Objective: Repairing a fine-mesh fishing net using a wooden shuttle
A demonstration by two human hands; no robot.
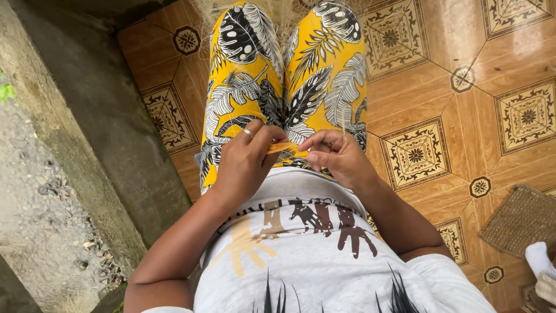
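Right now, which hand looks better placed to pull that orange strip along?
Probably the left hand: its fingers visibly pinch the orange strip. The right hand curls beside the strip's other end, grip unclear.

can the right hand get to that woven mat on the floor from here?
Probably yes. The right hand is pinching a thin strip over the lap, and the woven mat lies on that same side with only bare tile between.

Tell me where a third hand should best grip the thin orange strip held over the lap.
Probably at its middle. The orange strip lies nearly level between the left hand and right hand, whose fingers cover both ends. Only the short centre span shows, so pinch its flat faces from above, on the knee side; the lap blocks access from below.
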